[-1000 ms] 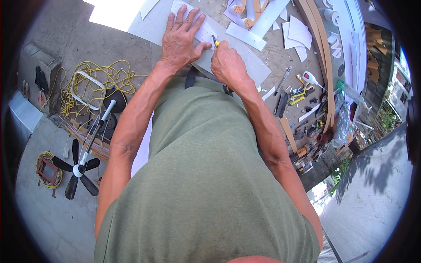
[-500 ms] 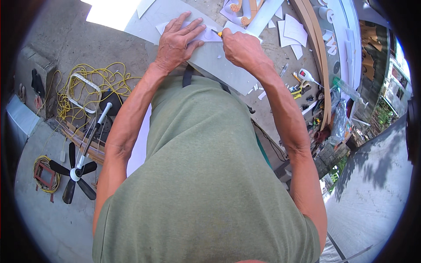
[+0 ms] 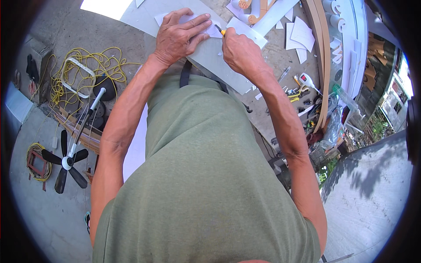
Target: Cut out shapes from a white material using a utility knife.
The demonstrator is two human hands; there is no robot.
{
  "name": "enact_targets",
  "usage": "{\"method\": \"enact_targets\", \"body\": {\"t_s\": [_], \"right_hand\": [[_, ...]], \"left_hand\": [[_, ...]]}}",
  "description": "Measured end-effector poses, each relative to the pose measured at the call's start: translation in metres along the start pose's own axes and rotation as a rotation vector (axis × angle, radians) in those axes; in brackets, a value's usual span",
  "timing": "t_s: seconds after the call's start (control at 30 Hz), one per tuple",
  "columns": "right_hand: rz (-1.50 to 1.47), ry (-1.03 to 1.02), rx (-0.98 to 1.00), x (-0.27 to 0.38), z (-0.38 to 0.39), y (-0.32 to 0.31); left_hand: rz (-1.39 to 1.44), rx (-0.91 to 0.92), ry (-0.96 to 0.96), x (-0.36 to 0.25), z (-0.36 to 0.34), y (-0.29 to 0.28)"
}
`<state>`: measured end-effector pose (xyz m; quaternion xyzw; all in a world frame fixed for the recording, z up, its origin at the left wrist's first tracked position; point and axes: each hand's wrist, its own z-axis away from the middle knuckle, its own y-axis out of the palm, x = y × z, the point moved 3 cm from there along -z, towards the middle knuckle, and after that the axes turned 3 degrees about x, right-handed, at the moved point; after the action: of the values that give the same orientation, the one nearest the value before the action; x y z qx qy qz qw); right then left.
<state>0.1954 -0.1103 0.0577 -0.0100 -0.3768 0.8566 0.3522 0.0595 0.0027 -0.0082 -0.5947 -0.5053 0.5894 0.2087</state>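
The left hand (image 3: 175,40) lies with fingers spread on a white sheet (image 3: 214,32), which rests on a grey board (image 3: 204,57), its grip open and closed around nothing. The right hand (image 3: 242,53) has its grip wrapped tightly about a yellow-handled utility knife (image 3: 222,31), the blade at the sheet's right end, near a white strip (image 3: 249,32).

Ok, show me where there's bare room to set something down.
Widest: the concrete between the white sheet, top left, and the yellow cord. A smaller patch of grey board lies between the left hand and right hand, on the near side, near a scrap. Right of the right hand it is crowded: white cut pieces, yellow pliers, a white tool.
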Motion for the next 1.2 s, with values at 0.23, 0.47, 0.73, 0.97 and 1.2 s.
{"method": "enact_targets", "body": {"t_s": [0.23, 0.47, 0.73, 0.97, 1.2], "right_hand": [[-0.030, 0.008, -0.043, -0.004, 0.001, 0.011], [0.004, -0.021, -0.024, 0.001, 0.002, -0.002], [-0.010, -0.011, 0.008, 0.001, 0.004, -0.002], [-0.040, 0.028, 0.045, -0.005, 0.004, 0.007], [-0.126, 0.072, 0.038, -0.001, 0.001, 0.006]], "left_hand": [[0.023, 0.004, 0.002, 0.000, -0.002, 0.000], [0.029, 0.039, -0.027, 0.000, -0.003, -0.003], [0.040, 0.036, -0.027, -0.001, -0.001, -0.004], [0.044, 0.024, -0.021, 0.000, -0.004, -0.002], [0.042, 0.004, -0.030, -0.004, -0.005, -0.002]]}}
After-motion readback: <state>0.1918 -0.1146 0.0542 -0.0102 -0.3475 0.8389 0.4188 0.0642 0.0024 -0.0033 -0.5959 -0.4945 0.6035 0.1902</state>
